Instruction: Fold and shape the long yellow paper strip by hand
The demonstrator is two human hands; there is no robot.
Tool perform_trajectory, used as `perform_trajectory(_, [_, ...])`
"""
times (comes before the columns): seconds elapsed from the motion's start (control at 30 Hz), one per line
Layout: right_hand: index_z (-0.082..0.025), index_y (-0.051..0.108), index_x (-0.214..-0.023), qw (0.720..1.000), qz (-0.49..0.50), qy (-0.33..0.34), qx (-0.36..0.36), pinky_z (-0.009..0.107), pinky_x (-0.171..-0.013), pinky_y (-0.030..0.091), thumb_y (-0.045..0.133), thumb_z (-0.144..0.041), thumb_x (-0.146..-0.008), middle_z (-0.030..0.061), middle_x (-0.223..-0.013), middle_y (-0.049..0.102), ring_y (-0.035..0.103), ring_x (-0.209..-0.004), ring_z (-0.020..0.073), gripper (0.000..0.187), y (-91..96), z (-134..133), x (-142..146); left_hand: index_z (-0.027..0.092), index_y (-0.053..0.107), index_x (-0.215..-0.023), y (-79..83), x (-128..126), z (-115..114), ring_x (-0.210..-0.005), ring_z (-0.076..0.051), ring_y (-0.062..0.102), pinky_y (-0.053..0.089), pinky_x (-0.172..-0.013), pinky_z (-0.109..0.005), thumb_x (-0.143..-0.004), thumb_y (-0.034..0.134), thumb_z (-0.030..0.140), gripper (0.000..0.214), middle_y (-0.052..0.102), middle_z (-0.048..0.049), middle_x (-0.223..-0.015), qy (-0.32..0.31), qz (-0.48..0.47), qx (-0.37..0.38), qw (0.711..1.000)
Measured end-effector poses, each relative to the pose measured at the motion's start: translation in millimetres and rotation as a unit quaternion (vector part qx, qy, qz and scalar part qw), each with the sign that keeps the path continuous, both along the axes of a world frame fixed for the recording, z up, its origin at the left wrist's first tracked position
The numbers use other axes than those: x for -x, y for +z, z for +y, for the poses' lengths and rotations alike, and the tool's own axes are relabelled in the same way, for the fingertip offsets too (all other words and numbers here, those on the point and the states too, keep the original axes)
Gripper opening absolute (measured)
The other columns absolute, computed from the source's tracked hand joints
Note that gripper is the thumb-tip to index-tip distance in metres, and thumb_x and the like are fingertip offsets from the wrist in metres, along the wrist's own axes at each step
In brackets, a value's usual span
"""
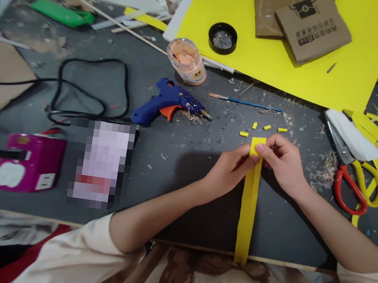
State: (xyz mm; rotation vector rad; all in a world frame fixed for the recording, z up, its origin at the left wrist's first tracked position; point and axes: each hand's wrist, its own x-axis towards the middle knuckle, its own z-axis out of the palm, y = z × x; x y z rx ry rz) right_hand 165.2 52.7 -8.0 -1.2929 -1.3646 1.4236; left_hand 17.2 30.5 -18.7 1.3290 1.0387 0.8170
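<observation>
Left hand (230, 168) and right hand (283, 160) both pinch the yellow strip's (248, 206) far end on the worktop (179, 159). Looks like mid-fold, so the edges need to line up squarely.

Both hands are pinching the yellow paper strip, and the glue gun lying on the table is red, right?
The left hand and right hand do pinch the yellow paper strip, but the head view shows the glue gun is blue, with an orange trigger.

Pixelated obj. (99, 164), ID not poss., yellow strip (248, 206) top end under left hand (230, 168) & right hand (282, 161), black cable (116, 60) cut at left edge
</observation>
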Motion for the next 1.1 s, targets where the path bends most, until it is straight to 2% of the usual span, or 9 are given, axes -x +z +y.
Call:
perform_trajectory(0.2, [-0.019, 0.046, -0.063, 0.999, -0.024, 0.016, -0.030, 0.022, -0.044, 0.027, 0.058, -0.050, -0.081, -0.0072, -0.051, 0.039, 0.036, -0.046, 0.0059, 0.037, 3.0, -3.2, -0.4, 0.017, 0.058, -0.084, -1.9, 1.7, -1.8, -0.056, -0.011, 0.053, 0.041, -0.051, -0.021, -0.092, 0.042, 0.039, 0.029, 0.055, 0.0016, -0.061, -0.010, -0.004, 0.023, 1.000])
perform_trajectory(0.33, [-0.019, 0.046, -0.061, 0.999, -0.029, 0.006, -0.045, 0.022, -0.044, 0.027, 0.062, -0.049, -0.078, -0.0074, -0.050, 0.039, 0.034, -0.045, 0.0057, 0.038, 4.9, -2.4, -0.5, 0.016, 0.056, -0.081, -1.9, 2.0, -3.2, -0.055, -0.010, 0.051, 0.038, -0.049, -0.020, -0.091, 0.044, 0.039, 0.028, 0.053, 0.0023, -0.060, 0.000, 0.015, 0.012, 1.000])
perform_trajectory(0.57, [-0.019, 0.049, -0.064, 1.000, 0.006, -0.001, -0.015, 0.022, -0.044, 0.029, 0.067, -0.047, -0.074, -0.0072, -0.054, 0.040, 0.037, -0.046, 0.0058, 0.035, 3.8, -1.7, -0.5, 0.017, 0.054, -0.082, -4.3, 2.4, -5.7, -0.052, -0.009, 0.052, 0.037, -0.047, -0.019, -0.091, 0.045, 0.040, 0.027, 0.052, 0.0026, -0.061, 0.002, 0.037, -0.015, 0.999])
perform_trajectory(0.9, [-0.019, 0.052, -0.065, 1.000, 0.021, -0.001, 0.002, 0.021, -0.045, 0.032, 0.065, -0.045, -0.076, -0.0067, -0.051, 0.045, 0.042, -0.046, 0.0061, 0.031, 5.3, -2.5, -1.8, 0.017, 0.053, -0.082, -1.8, 2.9, -5.6, -0.050, -0.008, 0.050, 0.037, -0.047, -0.019, -0.091, 0.045, 0.037, 0.024, 0.053, 0.0025, -0.060, -0.014, 0.061, -0.014, 0.998])
perform_trajectory(1.1, [-0.019, 0.053, -0.064, 0.999, 0.043, -0.007, 0.007, 0.021, -0.043, 0.032, 0.068, -0.046, -0.072, -0.0069, -0.050, 0.046, 0.041, -0.044, 0.0057, 0.032, 7.4, 0.8, -0.8, 0.017, 0.050, -0.079, -1.1, 2.2, -4.9, -0.045, -0.006, 0.041, 0.029, -0.044, -0.019, -0.090, 0.045, 0.033, 0.020, 0.044, 0.0055, -0.055, -0.010, 0.081, -0.025, 0.996])
